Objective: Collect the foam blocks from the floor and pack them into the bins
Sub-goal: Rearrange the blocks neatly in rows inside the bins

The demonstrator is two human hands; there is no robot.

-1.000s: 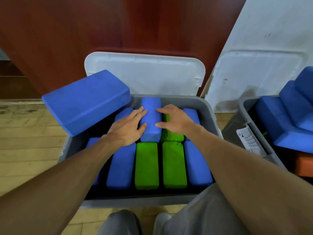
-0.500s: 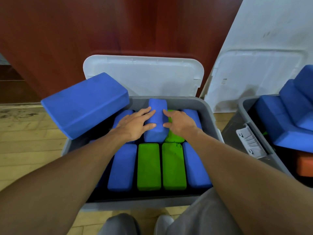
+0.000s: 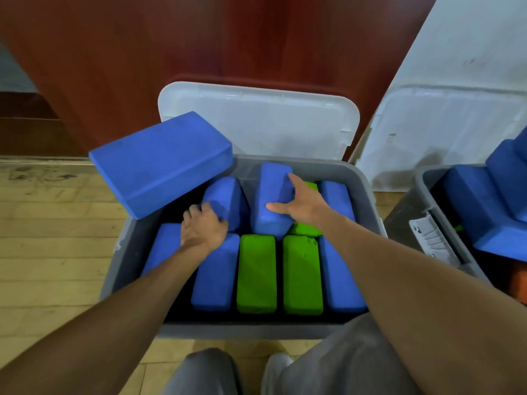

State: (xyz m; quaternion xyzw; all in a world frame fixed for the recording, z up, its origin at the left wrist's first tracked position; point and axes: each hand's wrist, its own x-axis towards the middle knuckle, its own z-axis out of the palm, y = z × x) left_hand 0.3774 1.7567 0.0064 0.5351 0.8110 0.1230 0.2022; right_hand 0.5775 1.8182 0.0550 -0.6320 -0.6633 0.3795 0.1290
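Two blocks (image 3: 271,195) held, left grip (image 3: 204,229), right grip (image 3: 302,203)

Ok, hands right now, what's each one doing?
Left hand: grips the near end of the back-left blue block.
Right hand: grips the raised middle blue block.

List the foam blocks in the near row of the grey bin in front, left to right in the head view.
Blue block by the left wall → second blue block → left green block → right green block → blue block by the right wall.
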